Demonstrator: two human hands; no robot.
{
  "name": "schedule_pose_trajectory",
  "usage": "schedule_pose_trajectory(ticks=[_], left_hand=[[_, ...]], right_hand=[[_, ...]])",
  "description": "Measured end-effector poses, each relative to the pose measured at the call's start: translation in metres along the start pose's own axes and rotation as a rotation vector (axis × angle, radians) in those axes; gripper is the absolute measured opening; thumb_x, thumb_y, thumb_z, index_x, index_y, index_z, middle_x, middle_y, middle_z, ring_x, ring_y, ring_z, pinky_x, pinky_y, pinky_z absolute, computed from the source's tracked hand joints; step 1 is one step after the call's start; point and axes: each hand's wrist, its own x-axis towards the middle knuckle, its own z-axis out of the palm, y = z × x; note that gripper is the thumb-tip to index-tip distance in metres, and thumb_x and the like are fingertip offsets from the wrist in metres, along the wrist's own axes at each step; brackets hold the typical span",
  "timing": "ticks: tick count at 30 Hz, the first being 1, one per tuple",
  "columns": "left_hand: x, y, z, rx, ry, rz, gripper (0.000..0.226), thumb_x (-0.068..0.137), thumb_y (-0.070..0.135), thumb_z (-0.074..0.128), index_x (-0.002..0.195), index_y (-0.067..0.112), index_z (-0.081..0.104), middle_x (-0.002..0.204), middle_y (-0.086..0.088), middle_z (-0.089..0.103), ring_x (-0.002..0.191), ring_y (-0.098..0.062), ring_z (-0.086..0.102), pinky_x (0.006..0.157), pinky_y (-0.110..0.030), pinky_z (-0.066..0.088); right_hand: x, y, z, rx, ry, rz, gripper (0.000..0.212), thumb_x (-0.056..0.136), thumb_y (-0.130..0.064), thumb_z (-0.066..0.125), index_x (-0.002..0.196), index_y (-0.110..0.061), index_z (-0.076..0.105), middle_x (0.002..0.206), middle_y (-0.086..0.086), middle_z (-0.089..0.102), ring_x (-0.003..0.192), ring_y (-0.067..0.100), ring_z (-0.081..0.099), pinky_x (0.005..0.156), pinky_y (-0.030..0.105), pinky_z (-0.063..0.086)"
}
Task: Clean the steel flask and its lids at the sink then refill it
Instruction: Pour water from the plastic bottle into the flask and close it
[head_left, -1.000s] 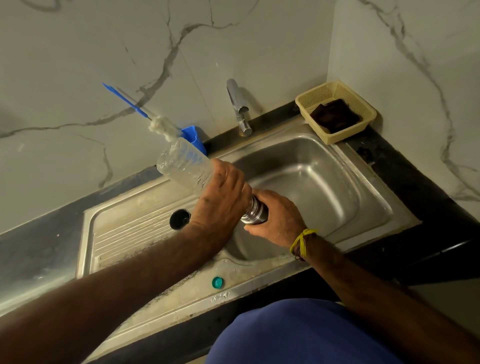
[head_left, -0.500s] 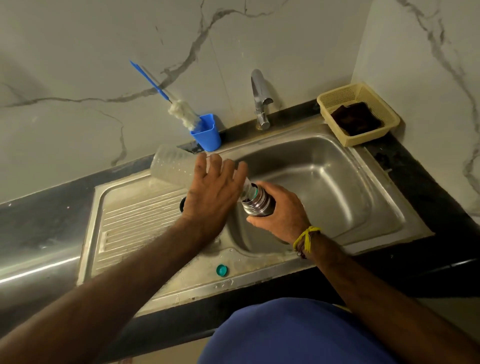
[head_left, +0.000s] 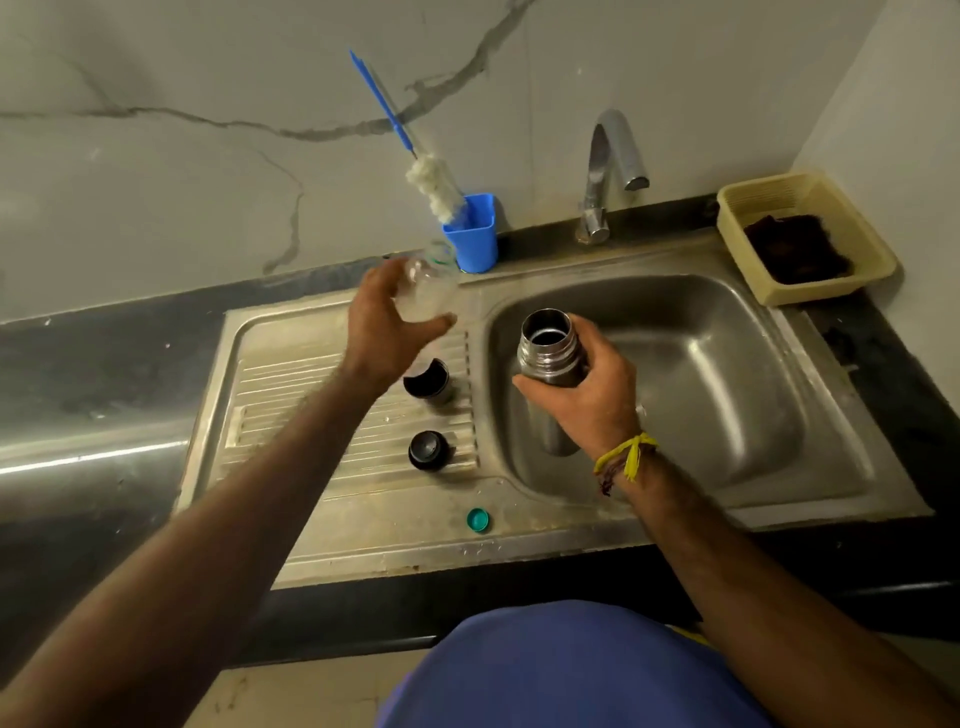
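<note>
My right hand (head_left: 592, 389) grips the steel flask (head_left: 550, 353) upright over the left side of the sink basin (head_left: 727, 374); its mouth is uncovered. My left hand (head_left: 384, 322) holds a clear plastic bottle (head_left: 428, 288) upright over the back of the drainboard (head_left: 291, 395), just left of the blue cup. Two flask lids rest on the drainboard: a steel cup lid (head_left: 428, 382) with its dark inside facing up, and a black stopper (head_left: 427, 450) nearer me. A small green bottle cap (head_left: 478, 519) lies on the sink's front rim.
A blue cup (head_left: 475, 236) with a blue-handled bottle brush (head_left: 410, 150) stands against the wall. The tap (head_left: 605, 171) rises behind the basin. A yellow basket (head_left: 810, 205) holding a dark scrubber sits at the back right corner. Black counter surrounds the sink.
My left hand has swung the plastic bottle away from the flask's mouth and turned it upright over the drainboard. The flask now stands clear in my right hand.
</note>
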Motion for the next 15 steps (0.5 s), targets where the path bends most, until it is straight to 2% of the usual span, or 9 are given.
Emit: schedule_pose_trajectory(ticks=[2, 4, 9, 11, 15], left_hand=[[0.014, -0.012, -0.002, -0.101, 0.081, -0.091, 0.072, 0.059, 0.042, 0.092, 0.12, 0.017, 0.063, 0.112, 0.003, 0.07, 0.1, -0.02, 0.066, 0.09, -0.043, 0.057], [0.03, -0.018, -0.003, -0.181, 0.109, -0.135, 0.07, 0.061, 0.032, 0.096, 0.119, 0.017, 0.06, 0.113, 0.003, 0.07, 0.102, -0.02, 0.067, 0.089, -0.04, 0.058], [0.077, -0.033, 0.011, -0.295, 0.094, -0.203, 0.065, 0.065, 0.018, 0.095, 0.117, 0.017, 0.057, 0.115, 0.002, 0.069, 0.103, -0.016, 0.069, 0.09, -0.038, 0.06], [0.093, -0.041, 0.021, -0.306, 0.09, -0.224, 0.066, 0.065, 0.017, 0.095, 0.12, 0.017, 0.057, 0.114, 0.003, 0.069, 0.102, -0.016, 0.069, 0.089, -0.039, 0.06], [0.11, -0.057, 0.038, -0.312, 0.054, -0.274, 0.068, 0.068, 0.016, 0.094, 0.125, 0.016, 0.057, 0.111, 0.005, 0.067, 0.095, -0.008, 0.067, 0.087, -0.031, 0.06]], right_hand=[[-0.001, 0.003, 0.002, -0.005, 0.006, 0.021, 0.069, 0.062, -0.037, 0.09, 0.122, -0.021, 0.062, 0.11, -0.007, 0.071, 0.1, 0.009, 0.068, 0.088, 0.039, 0.059], [-0.002, 0.008, 0.003, -0.021, 0.023, 0.053, 0.07, 0.061, -0.04, 0.09, 0.123, -0.022, 0.063, 0.11, -0.007, 0.071, 0.1, 0.009, 0.068, 0.089, 0.039, 0.058], [-0.002, 0.016, 0.005, -0.073, 0.083, 0.111, 0.07, 0.061, -0.028, 0.094, 0.123, -0.019, 0.064, 0.11, -0.005, 0.072, 0.1, 0.011, 0.069, 0.09, 0.037, 0.057], [-0.002, 0.018, 0.006, -0.085, 0.11, 0.111, 0.067, 0.06, -0.023, 0.095, 0.12, -0.017, 0.065, 0.107, -0.003, 0.073, 0.097, 0.01, 0.069, 0.089, 0.032, 0.057], [0.002, 0.02, 0.009, -0.081, 0.142, 0.126, 0.066, 0.06, -0.019, 0.095, 0.119, -0.015, 0.065, 0.105, -0.003, 0.073, 0.095, 0.009, 0.07, 0.085, 0.024, 0.057]])
